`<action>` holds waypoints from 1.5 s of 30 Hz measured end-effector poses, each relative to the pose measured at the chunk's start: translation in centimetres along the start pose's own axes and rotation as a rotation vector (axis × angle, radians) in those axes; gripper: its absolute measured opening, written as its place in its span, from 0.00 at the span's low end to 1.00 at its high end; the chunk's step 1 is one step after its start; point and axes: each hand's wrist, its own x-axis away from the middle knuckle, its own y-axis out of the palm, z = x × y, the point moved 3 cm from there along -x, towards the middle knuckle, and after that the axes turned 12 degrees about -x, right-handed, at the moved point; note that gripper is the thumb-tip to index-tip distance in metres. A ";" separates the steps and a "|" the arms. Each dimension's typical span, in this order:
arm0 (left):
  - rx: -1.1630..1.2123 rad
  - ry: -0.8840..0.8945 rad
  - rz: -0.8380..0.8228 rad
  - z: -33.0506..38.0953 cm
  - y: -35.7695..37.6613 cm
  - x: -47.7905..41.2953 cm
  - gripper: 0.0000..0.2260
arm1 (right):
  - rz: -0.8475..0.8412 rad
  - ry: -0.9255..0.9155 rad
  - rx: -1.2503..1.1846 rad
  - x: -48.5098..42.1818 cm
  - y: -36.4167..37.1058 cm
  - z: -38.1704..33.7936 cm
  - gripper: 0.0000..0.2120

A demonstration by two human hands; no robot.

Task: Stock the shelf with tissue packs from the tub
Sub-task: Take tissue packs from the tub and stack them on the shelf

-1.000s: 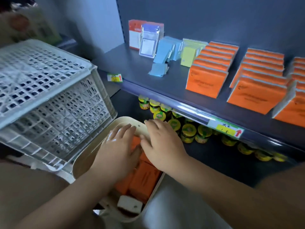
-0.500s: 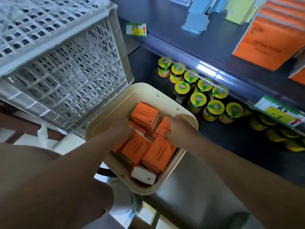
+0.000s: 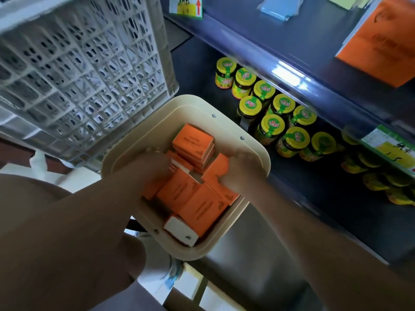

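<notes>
**As Both Hands Dip In, the Tub Holds the Orange Packs**

While the head camera looks steeply down, both forearms reach into the cream tub (image 3: pixel 157 113), which sits low in front of the person, just beside the lower rack. Orange tissue packs (image 3: pixel 193 142) lie jumbled inside it, some flat, some on edge, and one white-sided pack (image 3: pixel 182 230) rests at the near end.

Right hand (image 3: pixel 238 169) first: it's at the tub's right wall, fingers curled down over the edge of a tilted pack (image 3: pixel 214 173), and that pack is propped up at an angle above its neighbours. That's a grip, blurred but readable.

Over to the left hand (image 3: pixel 155 162): it's down among the packs near the tub's left wall, touching them, but motion blur smears the fingers. I cannot tell whether it holds one or just rests there.

Up top right, the dark shelf (image 3: pixel 280 41) carries a large orange pack (image 3: pixel 377 46) standing at the frame edge and a blue pack (image 3: pixel 278 7) further left. A green and yellow price tag (image 3: pixel 186 5) with a red arrow hangs on its front lip.

Below that shelf, yellow-lidded jars (image 3: pixel 269 126) stand in rows, just beside the tub.

On the left, a white lattice crate (image 3: pixel 85 75) fills the upper corner, its bottom corner close to the tub's far rim.
</notes>
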 end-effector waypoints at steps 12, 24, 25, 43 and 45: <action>-0.107 0.052 -0.098 1.2 -5.1 3.7 0.21 | -0.189 0.010 -0.541 -0.1 -0.9 0.2 0.30; 0.159 0.055 -0.086 -3.7 -13.4 8.4 0.25 | -0.065 -0.060 -1.105 0.5 -5.7 -3.0 0.33; 0.202 0.055 -0.069 -4.1 -14.0 9.2 0.24 | -0.038 -0.054 -1.183 0.8 -6.3 -3.3 0.30; 1.553 0.299 0.267 2.6 -20.4 20.4 0.24 | 0.082 -0.167 -1.761 12.7 -18.3 0.7 0.15; 1.566 0.329 0.305 5.4 -22.2 21.6 0.17 | 0.109 -0.181 -1.739 15.0 -20.0 2.8 0.12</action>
